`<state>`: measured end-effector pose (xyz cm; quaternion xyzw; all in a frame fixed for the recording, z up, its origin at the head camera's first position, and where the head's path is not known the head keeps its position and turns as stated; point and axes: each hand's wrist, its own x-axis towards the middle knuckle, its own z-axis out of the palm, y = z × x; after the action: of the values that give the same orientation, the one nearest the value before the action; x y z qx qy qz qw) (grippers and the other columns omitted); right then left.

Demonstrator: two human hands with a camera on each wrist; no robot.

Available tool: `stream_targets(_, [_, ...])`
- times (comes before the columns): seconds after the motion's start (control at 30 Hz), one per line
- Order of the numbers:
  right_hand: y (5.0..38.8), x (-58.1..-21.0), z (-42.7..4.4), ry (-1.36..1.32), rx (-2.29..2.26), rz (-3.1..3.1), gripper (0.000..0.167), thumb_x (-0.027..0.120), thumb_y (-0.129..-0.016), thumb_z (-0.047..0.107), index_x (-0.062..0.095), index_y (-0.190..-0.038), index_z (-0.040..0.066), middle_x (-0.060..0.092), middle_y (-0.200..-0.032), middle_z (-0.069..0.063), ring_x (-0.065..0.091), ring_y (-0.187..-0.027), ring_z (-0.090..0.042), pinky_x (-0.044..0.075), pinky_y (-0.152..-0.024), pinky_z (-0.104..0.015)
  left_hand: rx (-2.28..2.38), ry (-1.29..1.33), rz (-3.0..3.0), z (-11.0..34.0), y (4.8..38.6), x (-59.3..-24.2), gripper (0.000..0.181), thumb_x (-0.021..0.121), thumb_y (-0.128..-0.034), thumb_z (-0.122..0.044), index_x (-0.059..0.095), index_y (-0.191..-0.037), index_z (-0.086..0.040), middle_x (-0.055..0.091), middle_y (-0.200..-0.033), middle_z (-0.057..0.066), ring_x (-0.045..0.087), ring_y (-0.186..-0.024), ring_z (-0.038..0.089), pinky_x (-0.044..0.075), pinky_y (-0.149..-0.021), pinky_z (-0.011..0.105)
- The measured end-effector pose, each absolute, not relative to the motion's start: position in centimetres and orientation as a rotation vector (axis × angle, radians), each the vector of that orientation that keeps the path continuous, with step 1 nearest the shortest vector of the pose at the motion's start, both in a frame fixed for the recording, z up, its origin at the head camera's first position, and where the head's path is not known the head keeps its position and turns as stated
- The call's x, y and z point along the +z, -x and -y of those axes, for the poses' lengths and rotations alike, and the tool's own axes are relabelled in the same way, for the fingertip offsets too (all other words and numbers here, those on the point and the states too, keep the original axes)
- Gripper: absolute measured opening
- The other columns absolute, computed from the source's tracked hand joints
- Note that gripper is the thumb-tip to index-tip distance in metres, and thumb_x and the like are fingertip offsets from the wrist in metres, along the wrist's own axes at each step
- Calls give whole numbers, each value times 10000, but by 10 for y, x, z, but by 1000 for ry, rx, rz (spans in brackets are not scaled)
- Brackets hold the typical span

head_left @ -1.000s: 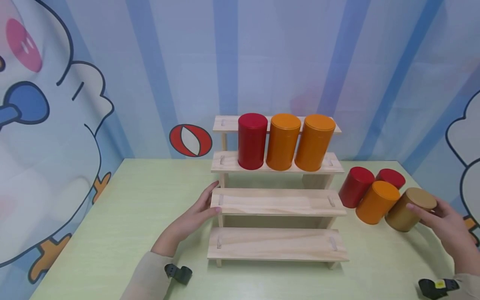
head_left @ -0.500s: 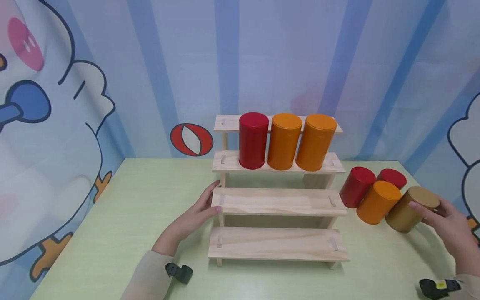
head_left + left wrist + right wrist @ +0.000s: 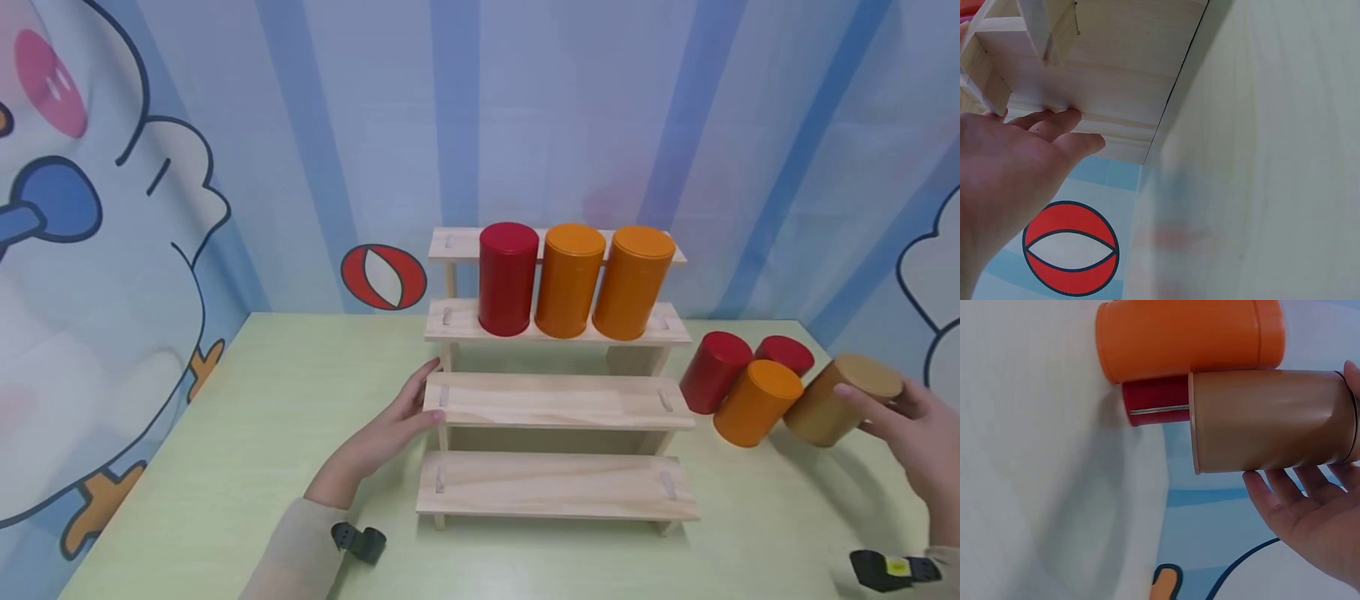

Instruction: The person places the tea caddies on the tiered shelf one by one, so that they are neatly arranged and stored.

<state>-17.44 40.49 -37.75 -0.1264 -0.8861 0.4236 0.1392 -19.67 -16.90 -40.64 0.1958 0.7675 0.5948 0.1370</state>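
A gold-brown cylindrical can point(image 3: 832, 404) is held off the table, slightly tilted, by my right hand point(image 3: 918, 429), with thumb and fingers about its upper end. In the right wrist view the can's base point(image 3: 1194, 425) hangs apart from the tabletop. My left hand point(image 3: 386, 429) holds the left end of a tiered wooden rack point(image 3: 555, 400), thumb at a shelf's front edge. In the left wrist view its fingers point(image 3: 1082, 144) lie against the rack's side. One red can point(image 3: 508, 279) and two orange cans, including a middle one point(image 3: 570, 279), stand on an upper shelf.
Right of the rack, an orange can point(image 3: 757, 404) and two red cans, one nearer point(image 3: 715, 371) and one farther point(image 3: 785, 354), stand close together on the pale green table point(image 3: 322, 367). A printed blue backdrop point(image 3: 555, 108) rises behind.
My right hand has raised the gold-brown can off the table and moved it slightly to the right, away from the orange can. My left hand stays at the rack.
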Motion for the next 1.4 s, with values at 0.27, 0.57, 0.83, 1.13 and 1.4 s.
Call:
stream_targets(0.27, [168,-362,-402,192,1282,2450,448,573,-967,252,429,-1387,308,422,-1052,310,396,-899,111,406,-621,-22,1715,-555,-2225,168,197,-406,763,524,-984,-293,19,-1555,-265,7,-1624,40,41,-1488,263,187,-1154,534])
stream_targets(0.57, [162,-340,-392,284,1090,2544,640,528,-975,338,284,-1515,94,442,-1417,-132,445,-1248,-292,461,-949,-171,1707,-546,-2232,168,199,-407,764,523,-982,-287,19,-1555,-254,2,-1625,50,38,-1487,273,192,-1149,545])
stream_targets(0.83, [153,-315,-374,332,1050,2556,669,473,-997,328,209,-1510,-9,273,-1477,-353,307,-1298,-543,313,-1056,-594,1711,-548,-2227,168,200,-409,757,519,-984,-288,23,-1555,-259,6,-1624,49,41,-1487,271,192,-1148,548])
stream_targets(1.13, [150,-301,-361,198,1040,2552,649,486,-1001,288,191,-1535,68,225,-1508,-337,277,-1310,-540,281,-1133,-353,1715,-560,-2225,168,200,-408,763,519,-985,-278,14,-1556,-246,0,-1624,47,41,-1486,271,199,-1146,546])
stream_targets(1.4, [150,-288,-345,121,1019,2535,626,537,-983,270,273,-1511,62,379,-1473,-241,455,-1198,-299,348,-736,35,1720,-568,-2217,169,200,-409,761,520,-987,-282,14,-1556,-255,0,-1623,39,38,-1486,265,197,-1151,535])
